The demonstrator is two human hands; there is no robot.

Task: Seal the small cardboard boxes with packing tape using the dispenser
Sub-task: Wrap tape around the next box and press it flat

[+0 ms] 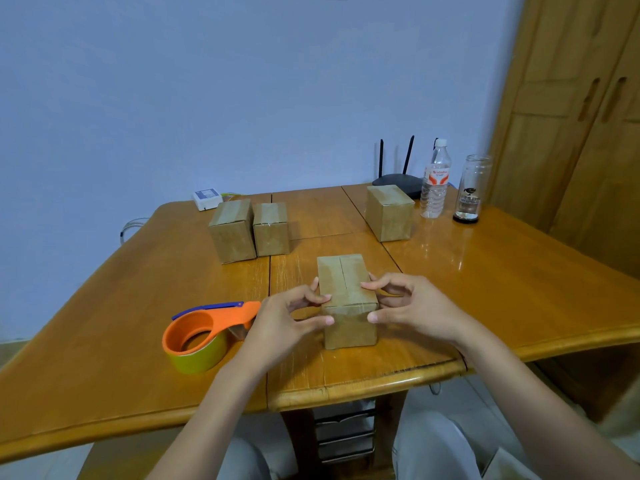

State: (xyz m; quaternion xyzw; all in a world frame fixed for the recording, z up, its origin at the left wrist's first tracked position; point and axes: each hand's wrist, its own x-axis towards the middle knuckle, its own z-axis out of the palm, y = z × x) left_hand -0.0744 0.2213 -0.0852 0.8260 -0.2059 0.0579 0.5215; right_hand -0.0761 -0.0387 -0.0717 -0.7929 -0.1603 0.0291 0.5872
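The person's left hand (292,315) and right hand (408,306) grip a small brown cardboard box (347,301) from either side, fingertips curled against its walls and top edge. It stands upright on the glossy orange-brown wooden table (502,282), near the front edge, flaps closed along a centre seam. Just left of this box lies the orange tape dispenser with a yellowish tape roll (202,336). Behind the box to the left stand two taped cardboard boxes (249,230) side by side; behind to the right, another taped box (390,212), a clear plastic water bottle (434,180) and a glass jar (471,188)
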